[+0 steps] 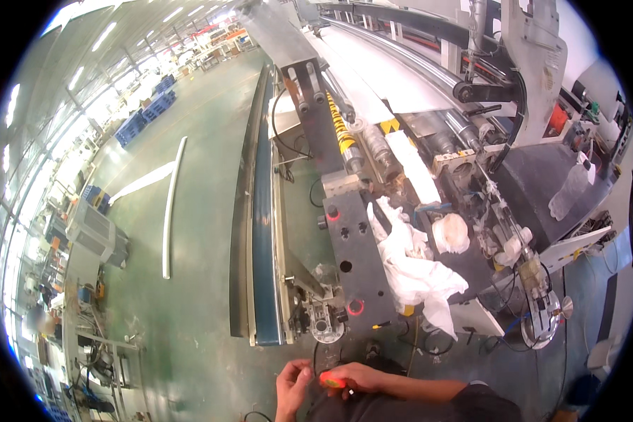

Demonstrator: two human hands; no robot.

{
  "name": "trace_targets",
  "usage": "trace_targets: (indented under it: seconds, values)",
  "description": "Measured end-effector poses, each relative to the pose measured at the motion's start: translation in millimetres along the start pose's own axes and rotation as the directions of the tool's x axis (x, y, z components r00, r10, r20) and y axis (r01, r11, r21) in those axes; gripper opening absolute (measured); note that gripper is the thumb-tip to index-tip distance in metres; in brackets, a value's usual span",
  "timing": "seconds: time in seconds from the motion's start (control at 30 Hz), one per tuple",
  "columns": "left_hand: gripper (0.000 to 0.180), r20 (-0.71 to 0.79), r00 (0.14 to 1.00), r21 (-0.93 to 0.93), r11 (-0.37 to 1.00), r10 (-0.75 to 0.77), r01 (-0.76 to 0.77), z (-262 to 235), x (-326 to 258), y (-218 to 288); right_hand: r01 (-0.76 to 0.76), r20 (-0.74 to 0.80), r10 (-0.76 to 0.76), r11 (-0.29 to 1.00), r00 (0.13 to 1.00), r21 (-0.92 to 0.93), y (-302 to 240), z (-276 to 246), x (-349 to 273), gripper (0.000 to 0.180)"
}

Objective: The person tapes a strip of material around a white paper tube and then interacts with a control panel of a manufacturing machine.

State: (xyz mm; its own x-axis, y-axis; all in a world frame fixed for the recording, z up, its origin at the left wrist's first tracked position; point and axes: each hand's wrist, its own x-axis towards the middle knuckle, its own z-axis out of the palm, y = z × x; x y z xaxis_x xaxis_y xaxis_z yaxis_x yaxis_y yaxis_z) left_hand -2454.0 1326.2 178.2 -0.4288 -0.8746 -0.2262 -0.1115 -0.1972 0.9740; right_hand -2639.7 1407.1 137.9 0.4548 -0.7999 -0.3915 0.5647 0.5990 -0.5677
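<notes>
At the lower edge, in front of the machine, my two hands are close together. My right hand (362, 378) is closed around a small orange-red hand tool (333, 380) with a yellowish-green patch; its exact kind is hard to make out. Just left of it is my left hand (293, 385), fingers curled and thumb drawn against them. Whether anything thin sits in that pinch is too small to tell. Beyond my hands, a crumpled white cloth (415, 274) drapes over the machine's end, beside a dark metal side plate (356, 260) with red-ringed knobs.
A long machine carries a wide white sheet (359, 63) over rollers. A blue conveyor belt (264, 211) runs along its left side. On the green floor lies a long white tube (172, 211). Blue crates (144, 116) stand farther off. Cables (429, 344) hang near the machine's base.
</notes>
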Motion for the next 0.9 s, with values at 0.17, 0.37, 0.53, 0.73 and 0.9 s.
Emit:
trace_targets:
  seconds: [0.17, 0.37, 0.53, 0.73, 0.9]
  values:
    - [0.026, 0.162, 0.981, 0.053, 0.994, -0.104, 0.097, 23.7, -20.6, 36.8, -0.076, 0.17, 0.121, 0.965, 0.978, -0.25, -21.0, -14.4, -4.5, 0.046]
    - [0.023, 0.123, 0.992, 0.238, 0.971, 0.007, -0.036, 32.1, -27.7, 38.8, -0.042, 0.13, 0.078, 0.964, 0.988, -0.261, -36.9, -5.1, -9.2, 0.045]
    - [0.025, 0.116, 0.993, 0.303, 0.953, -0.026, -0.01, 45.1, -22.2, 68.3, -0.031, 0.124, 0.058, 0.976, 0.991, -0.215, -29.7, -18.1, 3.0, 0.043]
    - [0.024, 0.095, 0.994, 0.33, 0.94, 0.057, -0.086, 32.8, -22.2, 55.4, 0.003, 0.162, 0.038, 0.968, 0.986, -0.249, -12.8, -23.6, 26.7, 0.046]
    - [0.021, 0.028, 0.999, 0.358, 0.933, 0.017, -0.026, 26.1, -33.4, 53.1, 0.204, 0.196, -0.127, 0.873, 0.972, -0.444, -4.8, -20.2, 31.8, 0.047]
